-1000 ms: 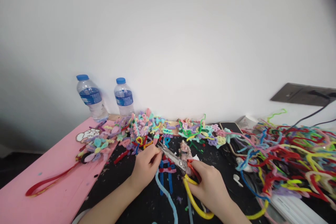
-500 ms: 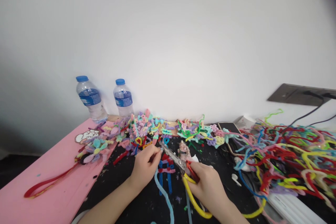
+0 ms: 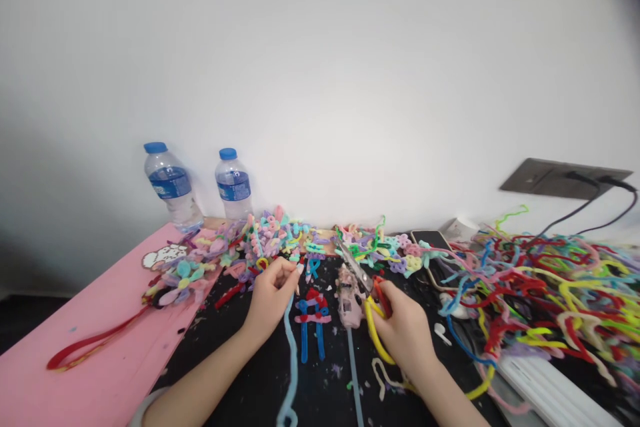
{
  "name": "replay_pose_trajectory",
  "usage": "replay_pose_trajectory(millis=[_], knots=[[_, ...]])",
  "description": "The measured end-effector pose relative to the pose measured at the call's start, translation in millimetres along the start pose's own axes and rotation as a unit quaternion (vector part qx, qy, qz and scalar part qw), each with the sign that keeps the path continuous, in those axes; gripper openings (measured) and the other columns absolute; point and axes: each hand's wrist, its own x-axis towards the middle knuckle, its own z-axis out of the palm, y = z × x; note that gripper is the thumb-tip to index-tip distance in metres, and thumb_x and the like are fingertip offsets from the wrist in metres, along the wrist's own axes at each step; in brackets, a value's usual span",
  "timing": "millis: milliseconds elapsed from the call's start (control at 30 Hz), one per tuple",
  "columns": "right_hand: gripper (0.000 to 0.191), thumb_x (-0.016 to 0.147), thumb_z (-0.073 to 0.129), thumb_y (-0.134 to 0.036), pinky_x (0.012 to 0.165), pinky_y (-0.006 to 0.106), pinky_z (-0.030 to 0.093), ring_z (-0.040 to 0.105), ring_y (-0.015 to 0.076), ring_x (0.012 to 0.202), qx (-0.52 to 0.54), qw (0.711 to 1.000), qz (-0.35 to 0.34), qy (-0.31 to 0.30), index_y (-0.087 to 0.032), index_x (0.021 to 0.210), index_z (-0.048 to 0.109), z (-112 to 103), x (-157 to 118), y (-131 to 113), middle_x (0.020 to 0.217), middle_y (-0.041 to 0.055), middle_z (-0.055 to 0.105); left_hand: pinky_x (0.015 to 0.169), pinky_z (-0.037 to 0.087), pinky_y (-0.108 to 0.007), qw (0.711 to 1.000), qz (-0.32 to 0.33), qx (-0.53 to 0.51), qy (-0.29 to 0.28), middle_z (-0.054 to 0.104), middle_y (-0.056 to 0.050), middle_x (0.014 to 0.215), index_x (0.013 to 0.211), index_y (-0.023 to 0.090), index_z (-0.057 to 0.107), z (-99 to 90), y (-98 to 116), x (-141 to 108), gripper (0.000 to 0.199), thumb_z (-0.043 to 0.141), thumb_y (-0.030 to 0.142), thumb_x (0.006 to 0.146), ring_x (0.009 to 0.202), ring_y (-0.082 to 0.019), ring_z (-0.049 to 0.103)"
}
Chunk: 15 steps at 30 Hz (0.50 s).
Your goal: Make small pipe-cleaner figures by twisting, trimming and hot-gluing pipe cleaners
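Observation:
My left hand (image 3: 273, 295) pinches the upper end of a light blue pipe cleaner (image 3: 292, 353), which hangs down toward the front edge of view. Gripped in my right hand (image 3: 406, 323) are scissors (image 3: 356, 267) with red handles, their blades pointing up and left, apart from the blue strand. A thick yellow strand (image 3: 376, 333) curves down beside the handles; whether the hand holds it I cannot tell. Between my hands lies a small blue, red and pink pipe cleaner piece (image 3: 313, 320). Right of it rests a smeared pinkish glue gun (image 3: 350, 307) with a translucent stick (image 3: 355, 373) behind.
Finished-looking fuzzy flowers (image 3: 270, 240) crowd the back of the black surface. A tangled heap of pipe cleaners (image 3: 545, 287) spreads at right, near a phone (image 3: 430, 239) and a white box (image 3: 550, 390). Two water bottles (image 3: 173, 187) stand by the wall, beside a pink board (image 3: 100, 320).
My right hand has drawn the scissors away from my left hand, to the right and upward. My left hand has shifted slightly left with the blue pipe cleaner. More of the glue gun shows.

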Motion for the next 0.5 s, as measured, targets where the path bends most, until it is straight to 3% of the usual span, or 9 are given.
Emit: replay_pose_trajectory(millis=[133,233,400,500], knots=[[0.02,0.077,0.048,-0.03,0.062,0.029,0.044,0.06,0.022,0.073,-0.019,0.997,0.024,0.064,-0.019,0.093,0.054,-3,14,27,0.083,0.0072,0.063,0.041,0.03,-0.018,0.995,-0.057,-0.076,-0.042,0.053,0.006,0.051,0.075,0.018,0.05,-0.2,1,5,0.016,0.053,0.032,0.081,0.04,-0.007,0.042],[0.028,0.08,0.044,-0.026,0.08,0.038,0.044,0.055,0.0269,0.097,-0.011,0.997,-0.002,0.082,-0.016,0.106,0.049,-7,25,49,0.101,0.0134,0.058,0.034,0.023,-0.016,0.987,-0.082,-0.107,-0.084,0.057,0.006,0.054,0.082,0.018,0.049,-0.1,2,4,0.018,0.052,0.036,0.082,0.031,-0.004,0.034],[0.029,0.076,0.049,-0.018,0.086,0.042,0.043,0.052,0.0275,0.099,0.003,0.999,-0.022,0.048,-0.015,0.104,0.05,-5,35,74,0.102,0.0131,0.056,0.03,0.024,-0.014,0.976,-0.096,-0.142,-0.135,0.062,0.003,0.058,0.085,0.017,0.046,1.1,4,1,0.02,0.049,0.038,0.084,0.027,-0.003,0.036],[0.026,0.074,0.051,-0.016,0.081,0.039,0.046,0.056,0.0257,0.092,0.017,0.999,-0.013,0.045,-0.016,0.1,0.049,5,38,78,0.095,0.0108,0.058,0.03,0.028,-0.014,0.969,-0.111,-0.155,-0.157,0.063,0.003,0.057,0.081,0.017,0.045,1.6,6,0,0.022,0.049,0.039,0.084,0.028,-0.004,0.043]])
